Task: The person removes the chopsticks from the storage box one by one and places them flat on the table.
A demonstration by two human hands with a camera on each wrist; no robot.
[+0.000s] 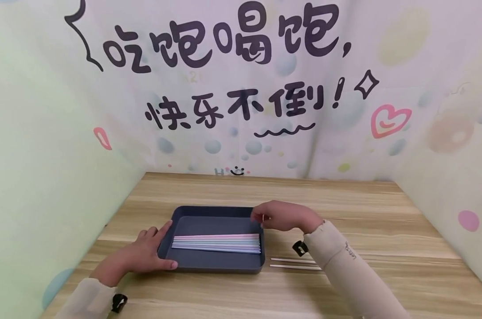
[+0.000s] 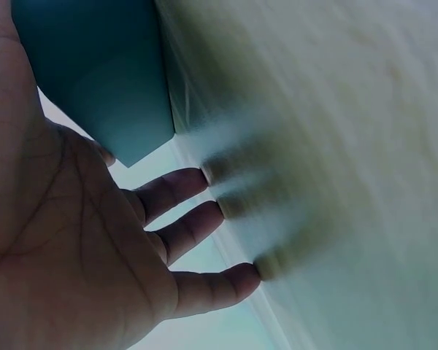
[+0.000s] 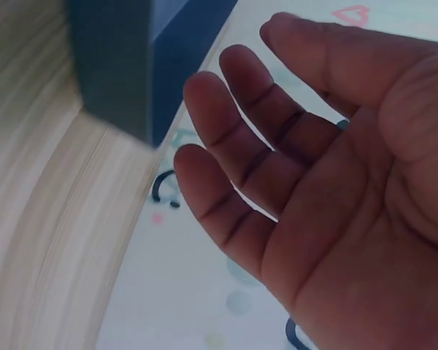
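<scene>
A dark blue-grey rectangular tray (image 1: 214, 263) lies on the wooden table. Across its middle runs a row of several thin pastel chopsticks (image 1: 217, 243), pink, green and lilac. My left hand (image 1: 146, 250) is spread along the tray's left side, index finger by the left rim and thumb at the front corner. In the left wrist view, three of its fingertips (image 2: 241, 281) rest on the table beside the tray's wall (image 2: 95, 73). Over the back right corner hovers my right hand (image 1: 284, 215), its fingers loosely bent. Nothing shows in its palm (image 3: 365, 219) in the right wrist view.
Two pale chopsticks (image 1: 294, 266) lie on the table right of the tray, partly hidden under the right sleeve (image 1: 352, 266). A printed cloth backdrop (image 1: 233, 150) stands behind the table (image 1: 344, 195) and along both sides.
</scene>
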